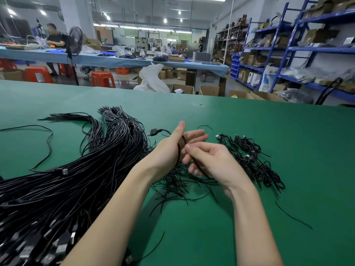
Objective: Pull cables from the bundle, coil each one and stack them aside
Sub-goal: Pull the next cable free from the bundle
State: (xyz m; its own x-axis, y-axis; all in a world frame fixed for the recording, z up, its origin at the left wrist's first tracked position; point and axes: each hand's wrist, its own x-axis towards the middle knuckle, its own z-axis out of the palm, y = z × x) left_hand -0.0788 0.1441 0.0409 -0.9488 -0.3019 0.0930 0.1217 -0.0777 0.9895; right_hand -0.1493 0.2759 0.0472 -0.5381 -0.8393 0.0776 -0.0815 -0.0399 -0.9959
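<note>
A big bundle of black cables (80, 169) lies across the left of the green table (249, 131), its plug ends near the bottom left. My left hand (178, 144) is held up over the middle with one black cable (179, 148) wound around its palm; the cable's USB plug (152, 132) sticks out to the left of the thumb. My right hand (209, 160) pinches the same cable close to the left palm, a little blurred. To the right lies a pile of coiled cables (255, 160).
Loose thin wire ends (184, 183) are scattered under my hands. A single cable (46, 143) snakes over the far left, and a stray piece (292, 215) lies at the right. Beyond the table's far edge stand cardboard boxes, red stools, blue shelves and a seated person.
</note>
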